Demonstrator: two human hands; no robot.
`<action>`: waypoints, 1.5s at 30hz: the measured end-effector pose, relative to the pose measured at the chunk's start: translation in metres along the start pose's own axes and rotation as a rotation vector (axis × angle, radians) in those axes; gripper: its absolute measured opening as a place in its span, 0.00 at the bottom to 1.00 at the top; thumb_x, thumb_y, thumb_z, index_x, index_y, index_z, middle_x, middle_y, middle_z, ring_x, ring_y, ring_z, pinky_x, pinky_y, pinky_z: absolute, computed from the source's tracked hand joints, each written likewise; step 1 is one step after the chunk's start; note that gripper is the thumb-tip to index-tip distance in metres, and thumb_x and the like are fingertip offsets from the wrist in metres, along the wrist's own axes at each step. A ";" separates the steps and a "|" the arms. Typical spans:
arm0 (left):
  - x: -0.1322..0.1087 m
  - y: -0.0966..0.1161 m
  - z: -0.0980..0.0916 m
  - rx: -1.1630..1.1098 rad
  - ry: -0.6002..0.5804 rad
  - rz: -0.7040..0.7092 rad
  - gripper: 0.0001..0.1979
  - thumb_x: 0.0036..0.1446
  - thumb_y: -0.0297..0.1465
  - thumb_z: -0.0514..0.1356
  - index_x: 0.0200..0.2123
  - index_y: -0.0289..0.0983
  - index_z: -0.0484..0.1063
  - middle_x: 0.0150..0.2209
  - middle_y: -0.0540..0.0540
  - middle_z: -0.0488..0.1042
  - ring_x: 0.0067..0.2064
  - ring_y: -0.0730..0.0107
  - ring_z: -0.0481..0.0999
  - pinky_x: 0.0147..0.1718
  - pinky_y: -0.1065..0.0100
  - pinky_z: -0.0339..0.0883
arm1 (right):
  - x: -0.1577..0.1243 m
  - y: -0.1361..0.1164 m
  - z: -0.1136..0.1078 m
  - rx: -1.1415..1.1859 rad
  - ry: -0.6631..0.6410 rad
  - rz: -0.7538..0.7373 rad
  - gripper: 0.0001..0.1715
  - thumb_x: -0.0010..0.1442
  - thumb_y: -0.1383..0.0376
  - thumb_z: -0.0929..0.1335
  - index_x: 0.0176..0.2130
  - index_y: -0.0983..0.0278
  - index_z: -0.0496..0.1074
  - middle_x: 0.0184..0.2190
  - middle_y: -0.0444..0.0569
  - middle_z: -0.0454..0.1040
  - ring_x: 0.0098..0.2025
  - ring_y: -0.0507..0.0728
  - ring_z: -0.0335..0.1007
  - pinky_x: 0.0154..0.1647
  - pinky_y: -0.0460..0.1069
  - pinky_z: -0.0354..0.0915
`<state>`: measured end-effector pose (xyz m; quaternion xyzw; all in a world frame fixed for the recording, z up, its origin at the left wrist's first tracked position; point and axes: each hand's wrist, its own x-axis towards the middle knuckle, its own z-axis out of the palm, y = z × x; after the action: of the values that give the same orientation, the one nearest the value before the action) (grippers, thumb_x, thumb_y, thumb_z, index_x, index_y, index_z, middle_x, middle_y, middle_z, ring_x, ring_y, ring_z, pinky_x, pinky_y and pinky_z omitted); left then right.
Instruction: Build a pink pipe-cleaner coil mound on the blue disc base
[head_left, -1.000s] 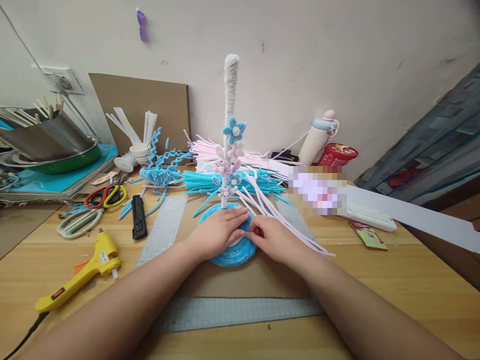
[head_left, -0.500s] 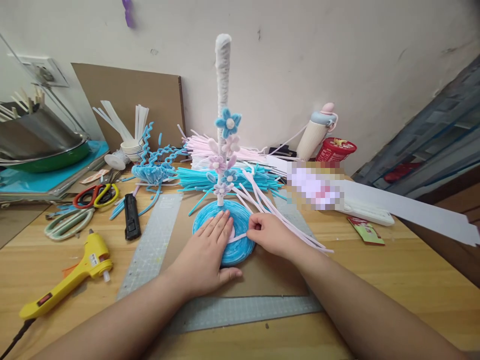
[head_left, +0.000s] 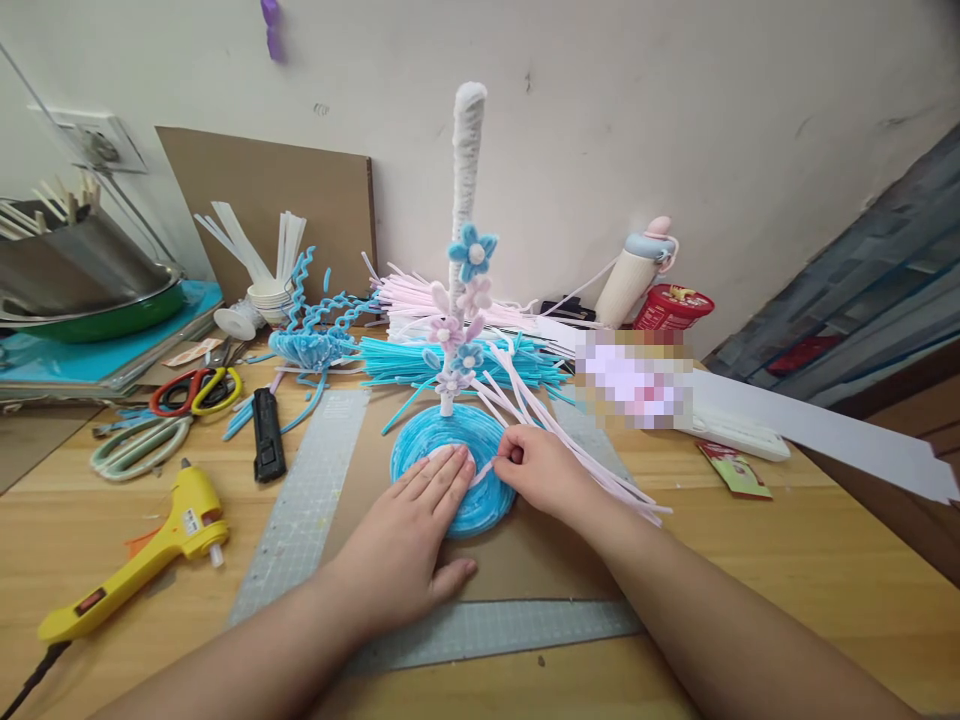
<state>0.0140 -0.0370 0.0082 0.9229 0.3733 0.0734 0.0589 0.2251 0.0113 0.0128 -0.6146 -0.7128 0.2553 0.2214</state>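
A round blue base [head_left: 491, 512] of coiled pipe cleaner lies on brown cardboard [head_left: 540, 565]. At its back edge a white wrapped post [head_left: 468, 150] stands upright, with several blue and pink pipe-cleaner flowers [head_left: 474, 252] on its lower half. My left hand [head_left: 409, 530] lies flat on the base with fingers stretched out, partly covering a pale pink coil at its centre. Thumb and forefinger of my right hand [head_left: 546, 472] pinch the pale pink pipe cleaner [head_left: 482, 472] that runs out from under my left fingers, at the base's right side.
To the left lie a yellow glue gun [head_left: 191, 525], scissors [head_left: 142, 448] and a black utility knife [head_left: 268, 440]. Turquoise pipe cleaners [head_left: 405, 360] are heaped behind the base. A grey cutting mat [head_left: 289, 510] lies under the cardboard. A bottle [head_left: 626, 280] leans at the back right.
The view has shifted slightly. My left fingers have slid a little down the base, showing more of the pale pink coil. The pipe cleaner in my right hand now slants more steeply upward.
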 end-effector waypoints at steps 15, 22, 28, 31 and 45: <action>0.001 -0.001 -0.003 -0.030 -0.031 -0.005 0.47 0.51 0.40 0.59 0.69 0.38 0.38 0.70 0.44 0.38 0.70 0.58 0.40 0.67 0.56 0.41 | 0.013 -0.008 0.014 0.002 0.156 -0.073 0.03 0.51 0.68 0.68 0.26 0.63 0.73 0.24 0.42 0.68 0.29 0.52 0.64 0.32 0.47 0.57; 0.001 -0.001 -0.002 -0.047 -0.034 -0.014 0.47 0.51 0.40 0.59 0.69 0.38 0.37 0.70 0.46 0.37 0.70 0.59 0.39 0.67 0.57 0.40 | 0.014 -0.004 0.024 0.044 0.203 -0.071 0.05 0.54 0.66 0.68 0.28 0.63 0.75 0.25 0.43 0.66 0.31 0.53 0.64 0.35 0.48 0.58; 0.001 -0.001 -0.001 -0.064 -0.030 -0.025 0.48 0.50 0.40 0.59 0.69 0.39 0.36 0.70 0.47 0.38 0.70 0.60 0.40 0.67 0.57 0.39 | 0.016 -0.004 0.028 0.047 0.223 -0.084 0.04 0.53 0.67 0.70 0.32 0.61 0.76 0.28 0.44 0.69 0.35 0.55 0.65 0.38 0.49 0.58; -0.002 0.000 -0.001 -0.074 -0.029 -0.060 0.48 0.49 0.40 0.60 0.69 0.40 0.37 0.70 0.46 0.40 0.70 0.57 0.42 0.66 0.56 0.42 | 0.013 -0.007 0.027 0.037 0.230 -0.088 0.02 0.53 0.67 0.70 0.30 0.61 0.75 0.30 0.45 0.71 0.36 0.56 0.66 0.40 0.50 0.57; -0.005 0.002 -0.004 -0.016 0.036 -0.086 0.42 0.49 0.41 0.61 0.66 0.38 0.52 0.65 0.34 0.55 0.65 0.43 0.54 0.61 0.44 0.52 | -0.012 -0.018 0.018 -0.142 0.129 -0.408 0.17 0.61 0.73 0.61 0.44 0.61 0.75 0.42 0.49 0.74 0.44 0.58 0.66 0.45 0.55 0.53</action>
<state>0.0112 -0.0416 0.0124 0.9040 0.4131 0.0903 0.0629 0.2017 -0.0041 0.0098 -0.4868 -0.8228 0.1146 0.2700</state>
